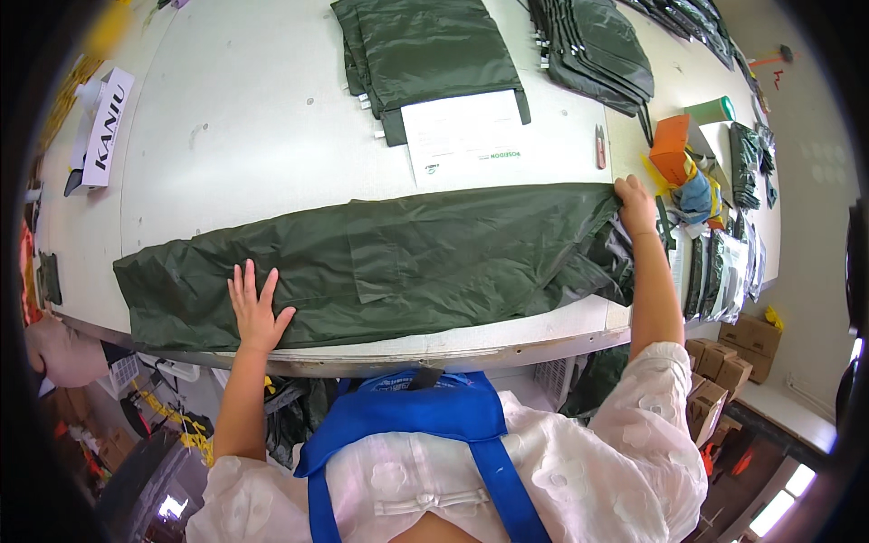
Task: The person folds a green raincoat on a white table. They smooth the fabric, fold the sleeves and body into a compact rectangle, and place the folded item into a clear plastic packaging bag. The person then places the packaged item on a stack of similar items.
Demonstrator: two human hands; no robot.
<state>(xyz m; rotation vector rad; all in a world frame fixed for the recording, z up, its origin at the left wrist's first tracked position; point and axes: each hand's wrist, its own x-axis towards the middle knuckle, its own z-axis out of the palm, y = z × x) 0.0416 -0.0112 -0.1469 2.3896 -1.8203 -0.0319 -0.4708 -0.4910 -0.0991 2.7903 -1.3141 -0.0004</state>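
Observation:
A dark green garment (453, 258) of thin, shiny cloth lies folded lengthwise across the near side of the white table. It has a patch or pocket near its middle, and its right end is bunched up. Flat on its left part rests my left hand (255, 312), fingers spread. At the upper right corner my right hand (636, 208) has its fingers curled around the cloth edge; the fingertips are partly hidden. Just beyond the garment, a white printed sheet (471, 136) lies partly over a stack of folded green pieces (434, 54).
Small red-handled thread snips (600, 147) lie beside the sheet. More green pieces (597, 59) are piled at the far right. An orange box (670, 149) and packed bundles line the right edge. A white box (107, 127) stands at the left; cartons (720, 362) sit lower right.

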